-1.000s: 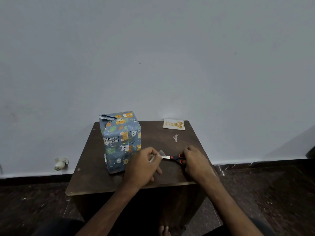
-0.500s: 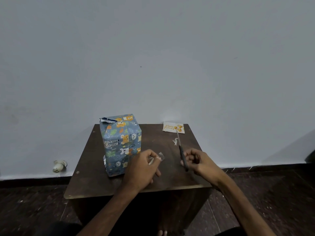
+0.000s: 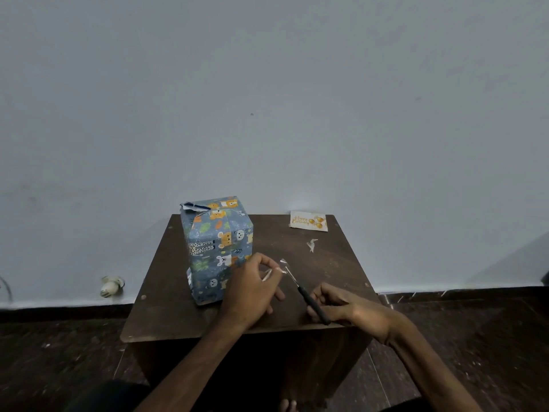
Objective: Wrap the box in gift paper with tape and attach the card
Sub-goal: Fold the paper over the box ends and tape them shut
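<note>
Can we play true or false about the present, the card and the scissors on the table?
1. The box is covered in paper with animals on it. True.
2. The card is stuck on the box. False: it lies on the table near the far right corner, apart from the box.
3. The right hand holds the scissors. True.
4. The left hand holds nothing. False: its fingers pinch a bit of clear tape.
</note>
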